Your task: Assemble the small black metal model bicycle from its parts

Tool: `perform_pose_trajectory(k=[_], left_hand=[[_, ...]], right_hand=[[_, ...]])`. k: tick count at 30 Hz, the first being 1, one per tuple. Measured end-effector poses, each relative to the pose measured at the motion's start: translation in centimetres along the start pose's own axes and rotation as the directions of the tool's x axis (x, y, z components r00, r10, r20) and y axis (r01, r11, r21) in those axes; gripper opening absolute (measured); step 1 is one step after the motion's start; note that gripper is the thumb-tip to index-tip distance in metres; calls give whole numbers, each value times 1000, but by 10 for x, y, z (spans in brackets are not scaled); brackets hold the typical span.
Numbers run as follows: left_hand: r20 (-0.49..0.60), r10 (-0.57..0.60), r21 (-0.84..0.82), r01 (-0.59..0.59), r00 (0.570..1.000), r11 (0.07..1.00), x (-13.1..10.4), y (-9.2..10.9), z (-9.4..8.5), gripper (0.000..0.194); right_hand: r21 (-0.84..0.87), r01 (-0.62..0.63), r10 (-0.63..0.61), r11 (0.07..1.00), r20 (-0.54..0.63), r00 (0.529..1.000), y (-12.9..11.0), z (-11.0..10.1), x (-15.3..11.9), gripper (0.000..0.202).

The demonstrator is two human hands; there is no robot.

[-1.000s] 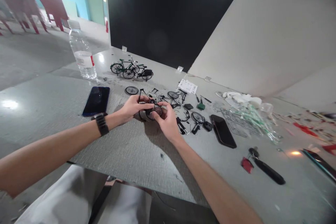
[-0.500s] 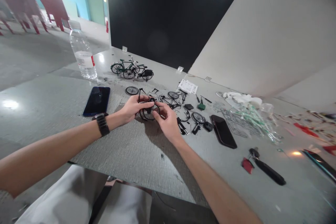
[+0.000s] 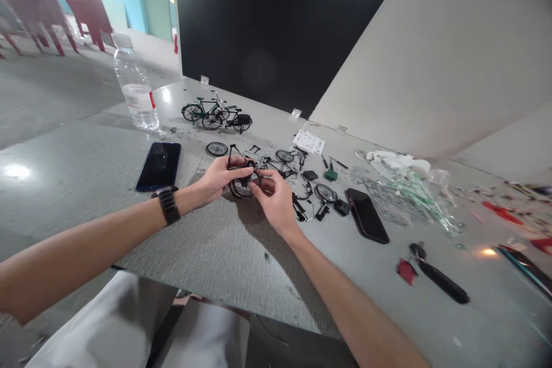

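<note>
Between my hands, just above the near part of the table, is a partly built black model bicycle (image 3: 245,186) with a spoked wheel. My left hand (image 3: 219,177) grips its frame from the left, thumb laid across the top. From the right, my right hand (image 3: 275,195) pinches the wheel side with thumb and fingers; the exact contact is partly hidden. Just beyond my fingers lie a loose wheel (image 3: 216,149) and a black model bike frame (image 3: 282,169). To the right are another spoked wheel (image 3: 326,194) and small black parts (image 3: 342,207).
Two assembled model bicycles (image 3: 218,112) stand at the back. On the left are a water bottle (image 3: 137,89) and a phone (image 3: 159,167). A second phone (image 3: 367,215), keys (image 3: 440,279), a paper sheet (image 3: 309,142) and plastic scraps (image 3: 414,195) lie to the right.
My right hand's fingers have shifted slightly at the wheel. My left hand keeps its grip, and everything else looks the same.
</note>
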State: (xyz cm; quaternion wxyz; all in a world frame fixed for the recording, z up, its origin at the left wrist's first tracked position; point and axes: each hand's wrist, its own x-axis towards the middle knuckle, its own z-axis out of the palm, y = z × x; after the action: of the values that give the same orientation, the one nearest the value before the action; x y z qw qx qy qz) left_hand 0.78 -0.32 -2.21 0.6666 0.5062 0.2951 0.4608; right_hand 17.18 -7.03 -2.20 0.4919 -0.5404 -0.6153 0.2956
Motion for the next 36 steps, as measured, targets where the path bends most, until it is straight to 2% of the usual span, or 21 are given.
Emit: perform_pose_trajectory(k=[4,8,13,18,24,36], left_hand=[[0,24,-3,-24,1000,1000,-2,3,2,36],[-10,38,-6,-38,999,999,-3,6,5,36],[-5,24,-8,-24,1000,1000,-4,6,8,36],[4,73,69,-73,997,995,-4,8,10,29],[104,26,202,-47,994,978,-6,12,9,28],[104,-6,185,-14,995,983,-5,14,8,21]], right_hand=[[-55,46,-46,997,9,999,-3,-1,-3,26],[-74,54,-51,996,39,998,-6,0,-5,30],[51,49,-52,997,52,997,-2,5,-4,34],[133,27,-30,991,22,999,0,6,-1,34],[140,46,-46,989,3,999,-1,3,1,36],[82,68,-69,994,0,998,-2,4,-3,35]])
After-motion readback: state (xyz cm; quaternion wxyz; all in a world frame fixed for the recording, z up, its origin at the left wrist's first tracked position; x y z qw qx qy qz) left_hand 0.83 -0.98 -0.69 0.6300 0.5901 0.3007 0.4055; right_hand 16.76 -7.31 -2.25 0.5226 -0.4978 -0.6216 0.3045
